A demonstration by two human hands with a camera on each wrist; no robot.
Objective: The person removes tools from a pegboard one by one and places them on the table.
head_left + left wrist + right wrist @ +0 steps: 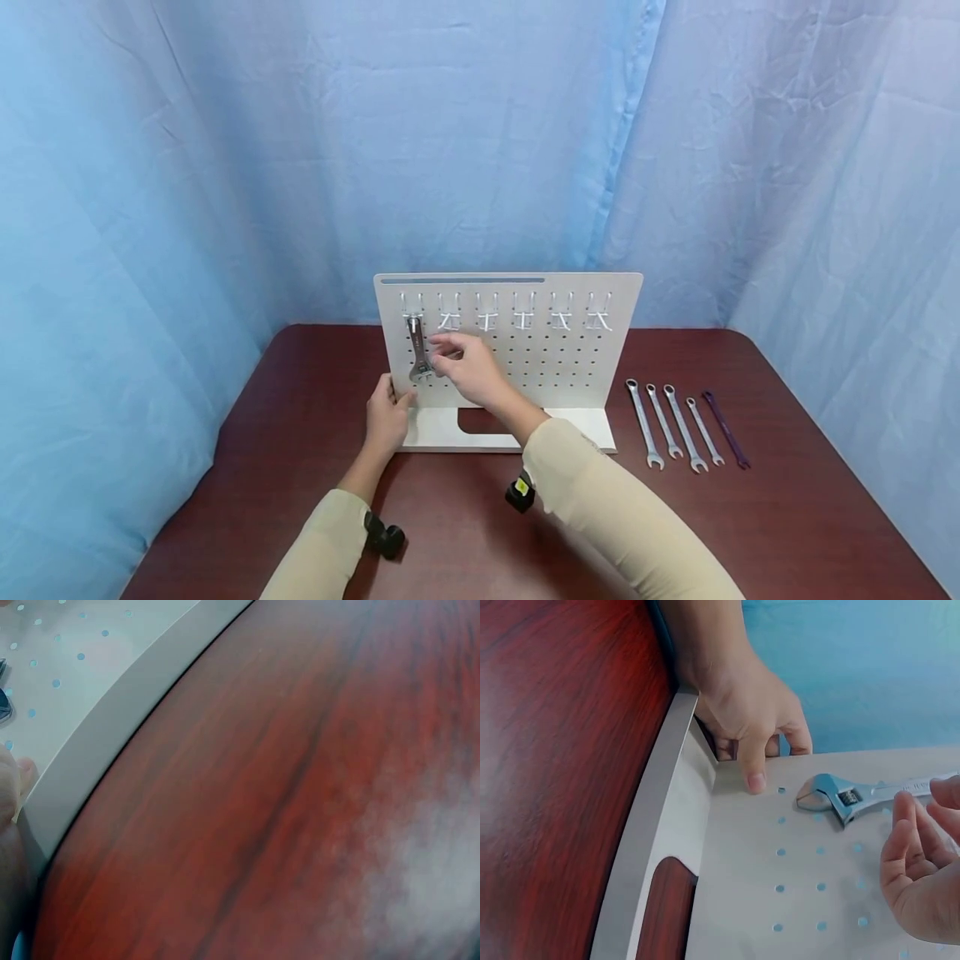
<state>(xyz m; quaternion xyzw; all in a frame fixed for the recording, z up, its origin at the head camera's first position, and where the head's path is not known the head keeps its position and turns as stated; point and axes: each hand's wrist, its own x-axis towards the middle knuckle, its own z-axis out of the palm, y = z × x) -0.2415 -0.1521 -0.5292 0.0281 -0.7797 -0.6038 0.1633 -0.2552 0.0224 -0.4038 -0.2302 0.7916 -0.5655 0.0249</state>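
Observation:
A silver adjustable wrench (418,354) hangs from the leftmost hook of a white pegboard (540,367), its jaw end down. My right hand (468,367) is just right of the wrench, fingers loosely bent. In the right wrist view those fingers (915,855) lie close beside the handle; whether one touches it is unclear. My left hand (387,419) grips the board's lower left edge. The right wrist view shows the left thumb (754,769) on the front face and the other fingers behind the edge. Only part of the left hand (9,787) enters the left wrist view.
More white hooks (523,320) run along the board's upper part. Several silver combination wrenches (678,421) and a dark purple one (726,429) lie in a row on the brown table (450,533), right of the board. Blue curtains (480,167) surround the table.

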